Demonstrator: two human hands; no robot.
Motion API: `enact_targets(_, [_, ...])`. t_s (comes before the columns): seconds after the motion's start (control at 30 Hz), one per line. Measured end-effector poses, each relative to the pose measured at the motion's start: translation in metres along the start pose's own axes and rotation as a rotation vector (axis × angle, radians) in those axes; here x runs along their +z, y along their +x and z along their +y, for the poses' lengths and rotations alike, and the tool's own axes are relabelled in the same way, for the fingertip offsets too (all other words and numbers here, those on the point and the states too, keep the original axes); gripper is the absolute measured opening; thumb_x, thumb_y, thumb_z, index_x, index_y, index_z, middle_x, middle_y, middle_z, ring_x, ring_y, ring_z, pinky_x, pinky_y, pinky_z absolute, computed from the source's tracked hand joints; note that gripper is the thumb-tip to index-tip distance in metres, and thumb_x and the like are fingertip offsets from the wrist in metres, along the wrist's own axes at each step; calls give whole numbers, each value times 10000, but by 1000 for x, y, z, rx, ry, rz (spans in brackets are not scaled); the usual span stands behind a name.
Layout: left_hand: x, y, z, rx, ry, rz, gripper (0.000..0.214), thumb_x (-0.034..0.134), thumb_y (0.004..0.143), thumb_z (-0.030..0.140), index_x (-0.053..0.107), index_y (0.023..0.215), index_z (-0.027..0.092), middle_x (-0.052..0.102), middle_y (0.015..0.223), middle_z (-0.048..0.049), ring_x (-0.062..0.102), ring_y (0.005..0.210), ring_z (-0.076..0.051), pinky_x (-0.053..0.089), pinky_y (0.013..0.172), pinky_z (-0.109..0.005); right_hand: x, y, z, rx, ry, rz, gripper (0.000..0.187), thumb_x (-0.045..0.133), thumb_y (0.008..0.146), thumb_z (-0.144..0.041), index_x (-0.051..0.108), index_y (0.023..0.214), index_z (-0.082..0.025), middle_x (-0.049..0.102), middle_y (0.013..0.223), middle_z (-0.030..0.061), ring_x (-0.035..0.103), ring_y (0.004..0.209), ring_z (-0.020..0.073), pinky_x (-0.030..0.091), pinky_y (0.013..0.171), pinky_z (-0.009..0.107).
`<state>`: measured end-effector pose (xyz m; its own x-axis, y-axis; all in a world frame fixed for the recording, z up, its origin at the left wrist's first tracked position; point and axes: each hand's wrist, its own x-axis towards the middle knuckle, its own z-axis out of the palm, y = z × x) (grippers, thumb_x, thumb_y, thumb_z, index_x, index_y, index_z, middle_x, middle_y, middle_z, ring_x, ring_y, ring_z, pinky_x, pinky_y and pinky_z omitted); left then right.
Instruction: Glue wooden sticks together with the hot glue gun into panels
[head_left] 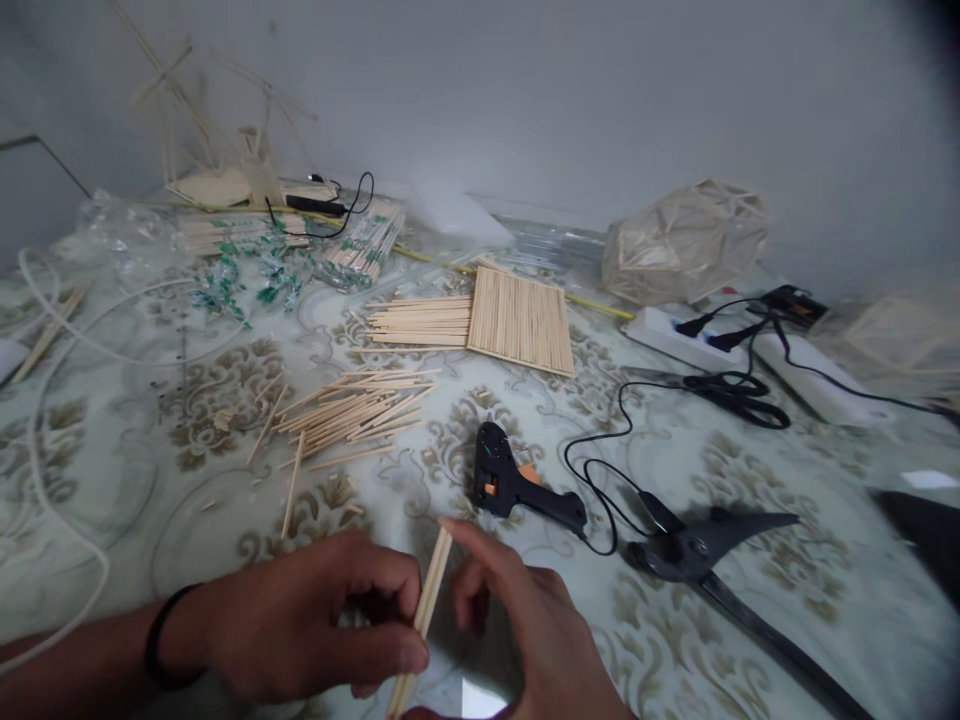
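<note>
A few thin wooden sticks [427, 600] lie side by side between my hands, slanting up from the bottom edge. My left hand [322, 610], with a black band at the wrist, pinches them along their middle. The forefinger of my right hand [525, 620] presses on their upper end, with the thumb near the lower end. Just beyond my hands rests a black hot glue gun [517, 485] with an orange trigger. A loose pile of short sticks [360, 410] lies ahead on the left. Behind it are longer sticks [420, 322] beside a square stick panel [521, 318].
Pliers [697, 550] and black scissors [735, 395] lie to the right, with the gun's cord nearby. White power strips [682, 340] and a stick-frame model [686, 240] stand farther back. Packaged sticks [364, 245] and a white cable [56, 500] are on the left.
</note>
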<state>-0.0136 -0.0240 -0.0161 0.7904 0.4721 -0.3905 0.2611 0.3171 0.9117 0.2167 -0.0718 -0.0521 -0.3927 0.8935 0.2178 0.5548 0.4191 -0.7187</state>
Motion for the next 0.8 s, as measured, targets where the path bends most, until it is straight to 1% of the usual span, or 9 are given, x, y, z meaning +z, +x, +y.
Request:
enact_targets(0.13, [-1,2,-1,-14,-36,39,334,614,961,487,538,816,196,558,664,36,489,599,-105,379,569,-207,1,2,0,48,-27,29,1106,889,662,-643,293,1542,-337,704,794,-67,689,590,165,582,668,298])
enact_targets(0.3, [-2,0,1,48,216,92,300,611,957,422,533,771,200,494,663,48,431,617,-108,332,571,-222,-3,11,2,-20,32,30,1047,761,754,-746,250,1578,-351,711,860,-45,706,653,171,582,660,278])
enact_targets(0.37, [-4,-1,-1,65,243,126,308,593,966,411,505,761,199,461,674,51,402,623,-107,324,568,-223,-12,16,2,-69,51,3,920,631,881,-734,214,1601,-343,718,940,-15,726,764,188,594,729,292])
enact_targets(0.43, [-7,-1,-3,75,224,188,328,569,980,424,479,761,197,451,696,49,388,630,-106,329,563,-221,-26,21,5,-66,-1,45,676,504,1024,-576,247,1597,-326,709,1012,20,725,875,202,596,800,315])
enact_targets(0.47, [-9,0,-5,76,206,219,345,562,983,444,469,761,197,448,698,48,382,625,-105,328,555,-222,-33,23,8,-30,-58,93,555,476,1055,-464,315,1566,-319,699,1027,31,718,908,204,593,829,327])
enact_targets(0.53, [-12,1,-6,76,146,252,383,559,982,499,462,765,199,462,682,48,387,604,-103,332,538,-224,-46,28,17,61,-199,181,386,497,1035,-319,495,1420,-297,673,1074,56,700,972,218,586,878,359])
enact_targets(0.6, [-15,4,-7,67,82,253,401,551,986,532,474,780,197,512,666,41,435,588,-103,361,541,-227,-56,31,29,115,-311,207,273,534,995,-299,592,1260,-259,643,1163,91,675,1069,255,571,945,423])
enact_targets(0.67, [-16,7,-7,64,36,253,399,537,1001,522,496,786,189,570,672,23,502,593,-107,410,569,-235,-60,31,40,156,-364,184,271,544,963,-303,594,1219,-230,618,1229,121,653,1130,289,559,981,479])
enact_targets(0.8, [-17,13,-11,74,-35,277,353,556,1008,470,577,830,166,653,746,-15,602,631,-121,492,615,-251,-54,28,54,228,-352,70,472,550,904,-243,486,1370,-199,634,1210,141,663,1114,301,571,964,503])
